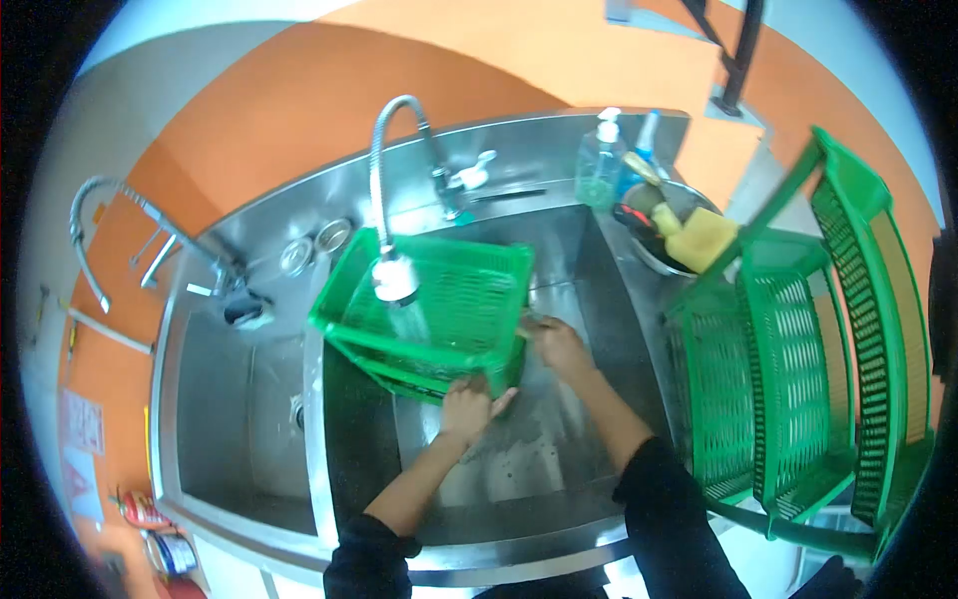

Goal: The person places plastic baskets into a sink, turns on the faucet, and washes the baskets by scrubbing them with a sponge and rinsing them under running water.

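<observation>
A green plastic basket with slotted walls sits tilted in the right-hand sink basin. Water runs into it from the spray head of a flexible tap. My left hand grips the basket's near edge, fingers over the rim and thumb pointing right. At the basket's right side is my right hand, its fingers closed. Something small and pale shows at those fingertips by the basket wall, too blurred to name.
A metal bowl with a yellow sponge stands right of the basin, near a soap bottle. Farther right rises a green slotted rack. A second basin and another tap are on the left.
</observation>
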A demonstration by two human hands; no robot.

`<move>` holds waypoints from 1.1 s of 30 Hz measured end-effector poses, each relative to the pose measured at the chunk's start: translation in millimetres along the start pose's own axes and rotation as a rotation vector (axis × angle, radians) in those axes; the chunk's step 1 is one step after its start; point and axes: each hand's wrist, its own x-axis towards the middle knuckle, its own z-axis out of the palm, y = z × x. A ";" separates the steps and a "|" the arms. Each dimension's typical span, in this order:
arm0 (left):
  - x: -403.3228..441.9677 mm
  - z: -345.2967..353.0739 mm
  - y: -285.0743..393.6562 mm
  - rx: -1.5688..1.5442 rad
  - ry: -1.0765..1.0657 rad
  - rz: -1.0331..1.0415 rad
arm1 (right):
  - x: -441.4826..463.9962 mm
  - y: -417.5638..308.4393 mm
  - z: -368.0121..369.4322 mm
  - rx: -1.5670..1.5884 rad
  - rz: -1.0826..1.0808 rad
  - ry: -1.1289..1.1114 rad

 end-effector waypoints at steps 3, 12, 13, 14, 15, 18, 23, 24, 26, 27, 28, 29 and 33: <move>6.5 -12.3 28.5 -0.060 0.208 0.101 | -6.4 3.3 -31.4 0.088 0.295 -0.219; 27.2 37.7 56.7 -0.290 0.204 -0.025 | -55.1 -88.5 -128.3 -0.299 0.351 -0.546; 20.3 36.3 46.1 -0.358 0.184 0.108 | -58.6 -95.5 -126.1 -0.310 0.348 -0.570; 7.1 36.6 35.8 -0.378 0.176 0.095 | -62.4 -99.7 -123.9 -0.256 0.293 -0.515; -14.3 17.0 25.6 -0.424 0.141 0.072 | -66.4 -101.9 -119.7 -0.200 0.242 -0.457; -76.1 -18.5 -2.6 -0.612 0.096 -0.416 | -63.9 -121.0 -87.3 -0.022 0.095 -0.402; -75.8 -8.1 -87.8 -0.750 0.656 -0.780 | -28.4 -112.5 2.7 -0.254 0.001 -0.063; -70.3 -14.9 -101.9 -0.721 0.709 -0.664 | -19.3 -102.2 17.1 -0.309 -0.064 0.025; -60.9 -19.8 -129.0 -0.965 0.348 -0.677 | -2.1 -92.7 34.7 -0.225 0.162 -0.066; -60.5 -13.9 -133.5 -0.797 0.332 -0.615 | 0.3 -79.6 43.5 -0.315 0.098 -0.080; -59.4 -12.9 -136.6 -0.806 0.324 -0.631 | 3.6 -59.9 53.8 -0.402 0.031 -0.091; -59.9 -15.8 -137.7 -0.744 0.200 -0.600 | 6.9 -13.5 79.1 -0.272 -0.050 -0.062; -61.8 -19.8 -140.6 -0.613 0.037 -0.488 | 30.0 -21.9 107.7 -0.165 -0.072 -0.183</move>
